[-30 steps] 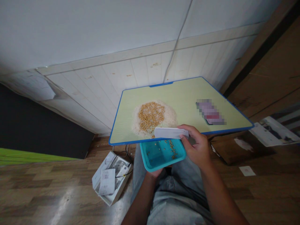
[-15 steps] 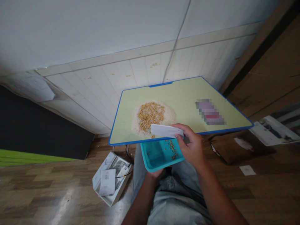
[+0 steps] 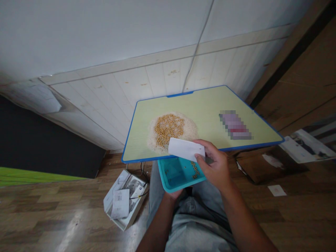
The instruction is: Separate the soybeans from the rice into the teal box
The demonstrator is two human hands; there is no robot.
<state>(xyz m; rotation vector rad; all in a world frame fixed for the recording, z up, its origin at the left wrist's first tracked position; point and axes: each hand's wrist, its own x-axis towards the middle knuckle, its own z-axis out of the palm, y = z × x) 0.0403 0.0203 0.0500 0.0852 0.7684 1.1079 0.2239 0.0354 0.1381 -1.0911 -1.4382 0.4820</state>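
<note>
The right hand (image 3: pixel 214 168) has its fingers (image 3: pixel 203 143) clamped on the right end of a white card (image 3: pixel 186 149). The card's long axis runs sideways, its free end pointing left from the fingers, at the near edge of the surface (image 3: pixel 204 105) beside the heap of beans (image 3: pixel 168 127). Just below the fingers a teal tray (image 3: pixel 174 175) rests on the left hand (image 3: pixel 174 193), whose fingers are hidden, so I cannot tell their grip

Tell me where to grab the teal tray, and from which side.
Grip the teal tray by its near rim and underside, from below, as the left hand does. Its far rim tucks under the table edge, and the right hand with the white card crowds its right side.
</note>
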